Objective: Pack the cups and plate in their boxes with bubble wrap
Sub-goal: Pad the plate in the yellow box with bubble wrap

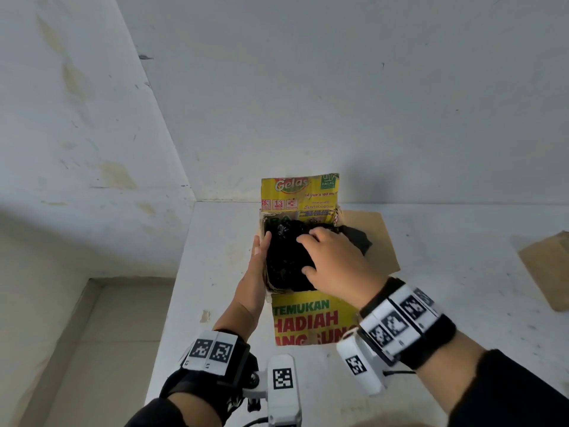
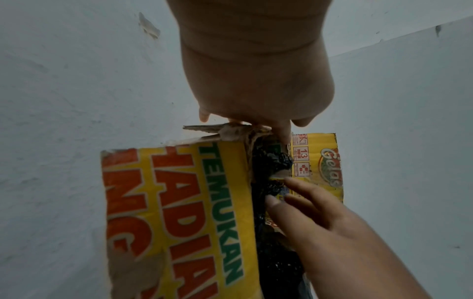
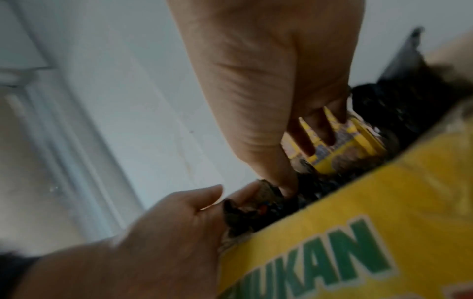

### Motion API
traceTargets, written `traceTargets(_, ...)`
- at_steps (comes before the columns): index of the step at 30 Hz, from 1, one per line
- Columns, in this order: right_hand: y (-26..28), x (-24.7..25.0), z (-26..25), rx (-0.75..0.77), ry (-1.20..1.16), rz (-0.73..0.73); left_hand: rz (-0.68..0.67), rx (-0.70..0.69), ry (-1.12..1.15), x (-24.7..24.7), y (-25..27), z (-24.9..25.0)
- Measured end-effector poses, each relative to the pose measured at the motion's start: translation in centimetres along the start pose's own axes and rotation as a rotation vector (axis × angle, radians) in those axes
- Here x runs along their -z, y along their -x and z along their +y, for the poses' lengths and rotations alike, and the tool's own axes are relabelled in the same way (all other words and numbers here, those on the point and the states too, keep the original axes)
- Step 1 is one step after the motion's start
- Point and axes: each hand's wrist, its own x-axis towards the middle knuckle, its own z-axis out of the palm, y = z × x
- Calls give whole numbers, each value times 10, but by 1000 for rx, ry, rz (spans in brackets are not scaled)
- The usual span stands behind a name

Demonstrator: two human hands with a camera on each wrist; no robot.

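Note:
A yellow printed cardboard box stands open on a white ledge, its far flap upright. A bundle of black bubble wrap fills it; whatever is wrapped inside is hidden. My left hand grips the box's torn left wall, thumb over the rim against the wrap. My right hand lies on top of the bundle with fingers spread, pressing it down. The left wrist view shows the left hand at the box's edge and the right hand's fingers straight against the wrap. The blurred right wrist view shows the right hand reaching into the box.
A brown side flap lies flat to the right of the box, and a corner of black wrap hangs over it. Another brown cardboard piece lies at the far right. White walls close the back and left; the ledge drops off at the left.

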Motion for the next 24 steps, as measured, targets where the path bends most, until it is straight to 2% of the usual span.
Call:
traceTargets(3,16,-1,-3,-62,31,-111,20,-18,1,-3,2,2)
traceTargets(6,9,-14,-5,-154,-98,-248,35,-28,17,-5,3,2)
traceTargets(9,-4,-25,-3,-215,-154,-300,42,-8,0,-4,2,2)
traceTargets(14,-14,-17,0,-189,-144,-424,36,11,-4,-4,0,0)
traceTargets(16,-11,-5,-3,-111,-53,-383,38,8,-4,-4,0,0)
traceTargets(18,-8,7,-8,-10,119,-160,32,1,-8,-3,-1,-1)
traceTargets(20,-10,10,-11,63,157,31,29,-9,5,-1,-3,-3)
traceTargets(21,-14,9,-11,94,129,28,27,-11,17,-2,-3,-3)
traceTargets(24,-32,-8,-3,110,50,-169,17,16,51,-1,-4,-3)
